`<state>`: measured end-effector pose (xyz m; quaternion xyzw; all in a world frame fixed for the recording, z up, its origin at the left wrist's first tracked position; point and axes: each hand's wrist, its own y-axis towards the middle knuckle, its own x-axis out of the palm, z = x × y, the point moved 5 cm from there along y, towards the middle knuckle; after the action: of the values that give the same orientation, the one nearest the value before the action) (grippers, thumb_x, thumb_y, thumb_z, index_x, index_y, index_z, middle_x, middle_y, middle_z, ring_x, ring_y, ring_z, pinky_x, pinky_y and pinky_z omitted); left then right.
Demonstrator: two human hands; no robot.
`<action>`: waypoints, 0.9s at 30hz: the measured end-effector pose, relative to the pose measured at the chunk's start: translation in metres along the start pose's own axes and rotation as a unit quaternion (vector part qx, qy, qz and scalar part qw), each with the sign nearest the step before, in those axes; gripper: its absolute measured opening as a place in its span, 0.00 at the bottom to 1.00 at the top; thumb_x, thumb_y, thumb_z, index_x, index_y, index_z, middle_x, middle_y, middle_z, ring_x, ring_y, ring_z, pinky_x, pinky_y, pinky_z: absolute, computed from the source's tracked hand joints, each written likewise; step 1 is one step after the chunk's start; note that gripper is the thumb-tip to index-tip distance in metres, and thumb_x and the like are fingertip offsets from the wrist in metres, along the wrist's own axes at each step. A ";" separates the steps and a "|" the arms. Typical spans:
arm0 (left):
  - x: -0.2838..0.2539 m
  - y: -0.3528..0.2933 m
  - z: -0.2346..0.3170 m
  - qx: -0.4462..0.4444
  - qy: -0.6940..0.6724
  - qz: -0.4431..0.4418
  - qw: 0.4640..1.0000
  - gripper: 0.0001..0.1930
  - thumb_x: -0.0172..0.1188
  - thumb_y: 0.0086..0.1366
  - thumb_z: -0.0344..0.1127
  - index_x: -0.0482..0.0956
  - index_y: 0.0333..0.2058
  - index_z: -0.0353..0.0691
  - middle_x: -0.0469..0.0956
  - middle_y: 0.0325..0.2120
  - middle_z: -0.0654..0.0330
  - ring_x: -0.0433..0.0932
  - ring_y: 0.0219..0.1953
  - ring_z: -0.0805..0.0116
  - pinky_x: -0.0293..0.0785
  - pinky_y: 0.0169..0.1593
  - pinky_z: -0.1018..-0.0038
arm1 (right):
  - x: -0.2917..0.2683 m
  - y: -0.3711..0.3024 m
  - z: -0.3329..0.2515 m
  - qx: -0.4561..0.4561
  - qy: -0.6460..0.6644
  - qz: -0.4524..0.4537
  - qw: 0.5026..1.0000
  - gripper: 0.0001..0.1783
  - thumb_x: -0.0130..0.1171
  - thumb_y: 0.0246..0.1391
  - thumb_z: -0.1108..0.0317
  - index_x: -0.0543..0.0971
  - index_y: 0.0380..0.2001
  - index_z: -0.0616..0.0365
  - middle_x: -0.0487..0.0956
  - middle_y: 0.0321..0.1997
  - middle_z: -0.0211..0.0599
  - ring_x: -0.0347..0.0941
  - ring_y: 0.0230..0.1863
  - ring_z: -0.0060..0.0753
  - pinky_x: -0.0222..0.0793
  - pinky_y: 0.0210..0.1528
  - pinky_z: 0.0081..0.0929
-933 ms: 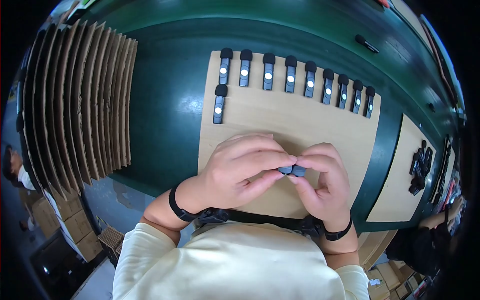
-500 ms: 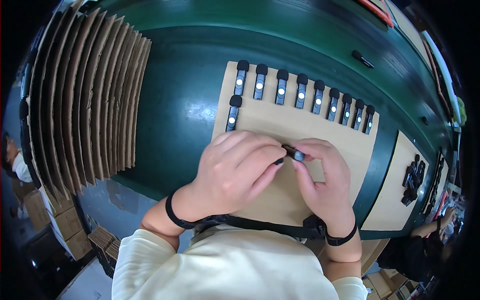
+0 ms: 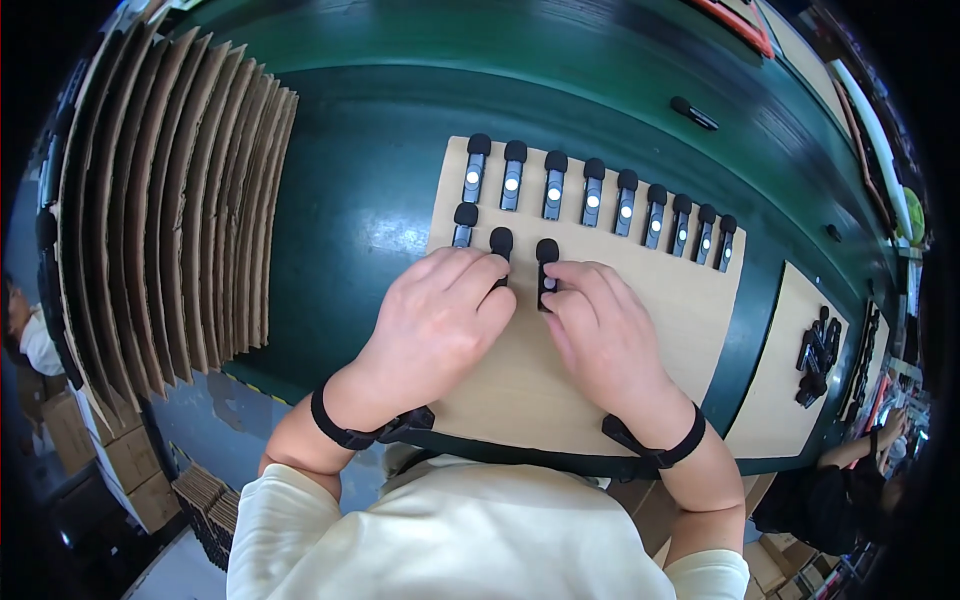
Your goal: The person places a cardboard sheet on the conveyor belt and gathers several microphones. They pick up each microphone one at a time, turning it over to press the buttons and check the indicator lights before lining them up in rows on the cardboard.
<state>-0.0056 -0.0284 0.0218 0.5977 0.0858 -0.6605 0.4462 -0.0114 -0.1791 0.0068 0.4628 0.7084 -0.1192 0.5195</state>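
Note:
My left hand [image 3: 430, 310] pinches a small black clip-on microphone [image 3: 501, 243] with a foam tip. Just to its right, my right hand [image 3: 605, 325] grips another clip-on microphone [image 3: 547, 255] between thumb and fingers. Both lie or hover at the brown cardboard sheet [image 3: 600, 400], foam tips pointing away from me; whether they touch it I cannot tell. Along the sheet's far edge runs a row of several similar microphones [image 3: 592, 195], each with a bright round spot. One more microphone [image 3: 464, 222] starts a second row at the left, partly covered by my left hand.
Upright cardboard sheets [image 3: 190, 220] stand packed at the left of the green table [image 3: 350, 190]. At the right, a second cardboard sheet [image 3: 775, 410] bears a pile of black microphones [image 3: 818, 350]. A lone microphone [image 3: 695, 113] lies at the far right. Another person [image 3: 820, 505] is beyond.
My hands have moved apart and slightly away from me. Each now holds a microphone upright below the row, where before they met over a dark piece at the middle of the sheet.

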 end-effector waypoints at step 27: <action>0.012 0.001 -0.012 -0.045 -0.048 0.009 0.998 0.08 0.61 0.48 0.24 0.78 0.30 0.39 0.75 0.38 0.56 0.76 0.42 0.55 0.73 0.48 0.63 | 0.006 0.008 0.007 0.029 -0.047 -0.002 0.998 0.15 0.66 0.40 0.76 0.77 0.35 0.59 0.74 0.43 0.39 0.74 0.40 0.38 0.72 0.40 0.34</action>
<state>0.0054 -0.0270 0.0089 0.5453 0.0883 -0.6801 0.4819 -0.0011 -0.1768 0.0013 0.4705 0.6800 -0.1623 0.5384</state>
